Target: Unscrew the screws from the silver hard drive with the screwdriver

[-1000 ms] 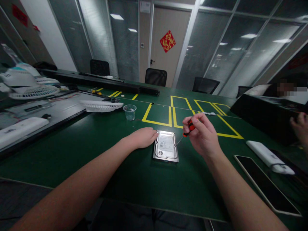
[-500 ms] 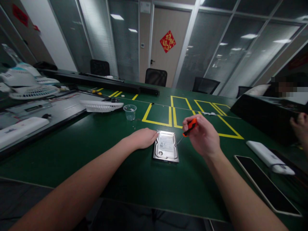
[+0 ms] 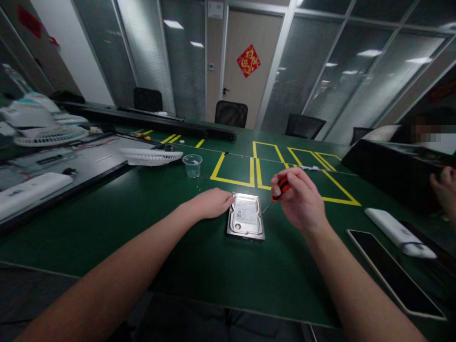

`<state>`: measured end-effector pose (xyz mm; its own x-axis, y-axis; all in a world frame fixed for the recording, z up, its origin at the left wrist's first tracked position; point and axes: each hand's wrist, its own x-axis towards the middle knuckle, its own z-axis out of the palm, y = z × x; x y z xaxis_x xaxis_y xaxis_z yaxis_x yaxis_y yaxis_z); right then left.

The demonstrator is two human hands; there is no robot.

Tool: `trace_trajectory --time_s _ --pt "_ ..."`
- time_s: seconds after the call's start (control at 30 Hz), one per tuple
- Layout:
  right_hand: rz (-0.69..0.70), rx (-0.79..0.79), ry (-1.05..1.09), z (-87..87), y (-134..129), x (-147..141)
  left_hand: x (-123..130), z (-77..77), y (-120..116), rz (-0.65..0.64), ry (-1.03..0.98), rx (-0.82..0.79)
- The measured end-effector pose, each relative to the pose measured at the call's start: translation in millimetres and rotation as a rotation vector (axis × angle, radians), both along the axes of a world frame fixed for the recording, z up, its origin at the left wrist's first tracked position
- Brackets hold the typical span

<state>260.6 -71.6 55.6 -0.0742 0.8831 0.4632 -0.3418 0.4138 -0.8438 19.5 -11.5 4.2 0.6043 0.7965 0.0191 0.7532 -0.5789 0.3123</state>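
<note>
A silver hard drive (image 3: 245,216) lies flat on the green table (image 3: 199,280), its labelled face up. My left hand (image 3: 213,203) grips the drive's upper left edge, thumb and fingers closed at its side. In my right hand (image 3: 299,197) is a red and black screwdriver (image 3: 281,188), held by the handle. Its thin shaft slants down to the left, and the tip is at the drive's right edge, by the notch in the cover. Whether the tip sits in a screw is too small to tell.
A clear plastic cup (image 3: 193,167) stands behind my left hand. White fan parts (image 3: 151,156) and a large panel lie left. To the right are a phone (image 3: 392,270), a white device (image 3: 399,232), a black box (image 3: 384,175) and another person's hand (image 3: 445,187).
The screwdriver handle has turned within my right hand, whose fingers have shifted slightly around it. My left hand and the drive have stayed in place.
</note>
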Motion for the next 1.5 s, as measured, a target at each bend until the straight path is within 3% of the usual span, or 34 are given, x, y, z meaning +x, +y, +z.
trace_trajectory --time_s 0.23,0.43,0.9,1.5 --pt "-0.021 -0.007 0.016 -0.8 1 0 -2 4.1 1 0.056 -0.070 -0.053" --pt "-0.013 0.011 0.027 -1.4 2 0 -5 -3.6 7 0.112 -0.216 -0.007" --pt "0.029 -0.024 0.035 1.9 2 2 -5 -14.7 16 -0.003 -0.290 -0.015" --pt "0.000 -0.046 0.011 2.2 -1 -1 -5 -13.1 16 0.015 -0.317 -0.080"
